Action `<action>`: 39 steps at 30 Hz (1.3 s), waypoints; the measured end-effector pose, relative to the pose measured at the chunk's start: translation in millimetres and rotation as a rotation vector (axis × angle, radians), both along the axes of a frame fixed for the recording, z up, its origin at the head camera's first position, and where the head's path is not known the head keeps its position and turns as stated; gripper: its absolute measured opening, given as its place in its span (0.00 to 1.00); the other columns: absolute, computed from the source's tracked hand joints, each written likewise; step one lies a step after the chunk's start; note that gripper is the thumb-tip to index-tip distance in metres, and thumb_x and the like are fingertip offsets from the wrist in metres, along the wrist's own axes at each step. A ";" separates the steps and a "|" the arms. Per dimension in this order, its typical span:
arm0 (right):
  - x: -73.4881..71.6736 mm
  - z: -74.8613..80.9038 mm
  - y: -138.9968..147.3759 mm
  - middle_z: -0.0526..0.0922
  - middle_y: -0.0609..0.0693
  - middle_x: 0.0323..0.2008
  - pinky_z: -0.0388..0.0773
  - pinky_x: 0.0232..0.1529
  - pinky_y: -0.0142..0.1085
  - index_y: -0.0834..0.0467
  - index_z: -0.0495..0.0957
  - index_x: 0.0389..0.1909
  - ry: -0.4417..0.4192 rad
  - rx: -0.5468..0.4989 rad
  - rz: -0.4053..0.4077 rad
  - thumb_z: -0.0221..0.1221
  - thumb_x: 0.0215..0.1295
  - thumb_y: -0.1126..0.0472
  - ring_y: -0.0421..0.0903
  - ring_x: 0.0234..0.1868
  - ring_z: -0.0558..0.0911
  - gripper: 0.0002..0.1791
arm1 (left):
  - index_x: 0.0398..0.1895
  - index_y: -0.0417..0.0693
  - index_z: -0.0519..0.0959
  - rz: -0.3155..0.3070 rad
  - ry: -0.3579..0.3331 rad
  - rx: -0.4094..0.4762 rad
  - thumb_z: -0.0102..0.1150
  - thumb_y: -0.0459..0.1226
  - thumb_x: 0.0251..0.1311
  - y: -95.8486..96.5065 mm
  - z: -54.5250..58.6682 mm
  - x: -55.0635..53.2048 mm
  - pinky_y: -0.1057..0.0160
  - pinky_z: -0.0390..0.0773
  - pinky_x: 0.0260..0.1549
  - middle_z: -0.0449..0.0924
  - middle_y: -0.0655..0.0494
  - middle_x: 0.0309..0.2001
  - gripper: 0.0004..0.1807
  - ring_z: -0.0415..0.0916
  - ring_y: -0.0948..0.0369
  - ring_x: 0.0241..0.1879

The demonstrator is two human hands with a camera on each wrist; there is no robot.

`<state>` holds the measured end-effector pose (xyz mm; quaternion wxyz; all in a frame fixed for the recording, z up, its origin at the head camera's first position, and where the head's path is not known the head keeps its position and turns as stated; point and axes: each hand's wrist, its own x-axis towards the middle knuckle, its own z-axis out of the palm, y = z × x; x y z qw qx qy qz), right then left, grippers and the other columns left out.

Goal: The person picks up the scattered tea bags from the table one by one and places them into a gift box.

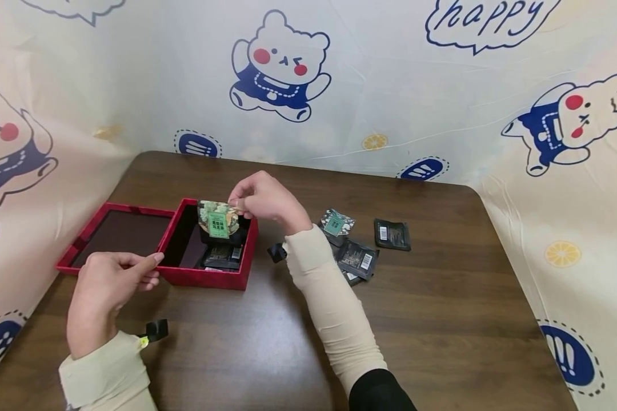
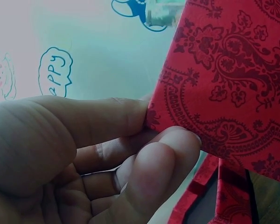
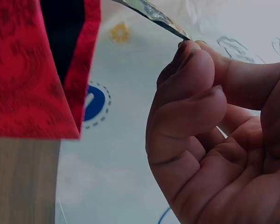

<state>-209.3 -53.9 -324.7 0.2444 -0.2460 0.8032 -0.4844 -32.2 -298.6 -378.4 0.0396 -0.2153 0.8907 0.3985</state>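
A red box (image 1: 205, 278) with a dark inside stands on the table, its wall showing a floral pattern (image 2: 233, 79) in the left wrist view. My left hand (image 1: 114, 279) pinches the box's near left corner between thumb and fingers. Over the box's right half, my right hand (image 1: 267, 197) holds a small flat sachet (image 1: 218, 221) by its upper right corner, its green-labelled printed face toward me. The right wrist view shows that sachet (image 3: 154, 14) edge-on, pinched between thumb and fingertip. Below it, black sachets (image 1: 226, 257) lie in the box.
A shallow red tray-like lid (image 1: 133, 207) lies against the box's left side. Right of my right forearm is a loose pile of black sachets (image 1: 358, 258), with a green-labelled sachet (image 1: 336, 222) behind and a lone black sachet (image 1: 392, 234) further right. A printed curtain (image 1: 370, 85) surrounds the table.
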 end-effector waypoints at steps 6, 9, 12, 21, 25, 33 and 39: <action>5.7 -7.5 -15.8 0.81 0.51 0.23 0.75 0.26 0.33 0.59 0.85 0.30 0.058 0.056 0.046 0.62 0.68 0.67 0.44 0.23 0.77 0.07 | 0.43 0.33 0.86 -0.013 0.007 0.003 0.61 0.56 0.67 -1.2 -1.2 0.1 0.55 0.67 0.37 0.86 0.50 0.25 0.30 0.85 0.57 0.27; 8.3 -10.2 -21.2 0.80 0.50 0.21 0.74 0.26 0.32 0.59 0.85 0.29 0.100 0.077 0.061 0.62 0.68 0.68 0.43 0.23 0.76 0.08 | 0.42 0.34 0.87 -0.011 0.011 -0.004 0.61 0.55 0.67 0.2 -1.3 0.3 0.56 0.67 0.37 0.86 0.50 0.25 0.29 0.85 0.57 0.27; 10.6 -12.6 -25.9 0.80 0.49 0.21 0.74 0.26 0.32 0.58 0.85 0.28 0.130 0.123 0.062 0.61 0.68 0.69 0.42 0.24 0.76 0.09 | 0.41 0.34 0.87 -0.014 0.022 -0.021 0.61 0.54 0.67 0.6 -1.3 0.7 0.58 0.66 0.36 0.86 0.51 0.24 0.28 0.85 0.58 0.26; 15.0 -18.7 -35.1 0.81 0.47 0.20 0.77 0.28 0.30 0.56 0.86 0.28 0.195 0.220 0.066 0.59 0.68 0.69 0.41 0.25 0.78 0.11 | 0.39 0.35 0.88 -0.027 0.038 -0.044 0.61 0.54 0.67 0.3 -0.5 -0.5 0.56 0.66 0.37 0.85 0.51 0.23 0.28 0.85 0.58 0.26; 17.1 -19.8 -37.7 0.81 0.45 0.20 0.77 0.30 0.30 0.54 0.86 0.26 0.253 0.292 0.094 0.61 0.69 0.64 0.41 0.29 0.78 0.12 | 0.39 0.35 0.88 -0.028 0.034 -0.046 0.61 0.54 0.68 0.3 -0.6 0.0 0.55 0.65 0.37 0.86 0.51 0.24 0.27 0.85 0.58 0.26; 20.7 -18.9 -40.4 0.64 0.45 0.11 0.64 0.21 0.30 0.54 0.70 0.09 0.358 0.402 0.130 0.57 0.68 0.65 0.39 0.15 0.59 0.24 | 0.40 0.34 0.87 -0.029 0.035 -0.031 0.61 0.54 0.67 -0.1 -0.4 0.9 0.56 0.66 0.37 0.86 0.50 0.24 0.28 0.85 0.59 0.26; 22.6 -22.9 -40.8 0.61 0.46 0.11 0.58 0.14 0.30 0.54 0.65 0.10 0.375 0.456 0.066 0.56 0.68 0.65 0.39 0.12 0.56 0.24 | 0.40 0.34 0.87 -0.028 0.037 -0.034 0.61 0.55 0.67 0.2 -0.4 1.2 0.57 0.66 0.36 0.86 0.51 0.24 0.29 0.85 0.59 0.25</action>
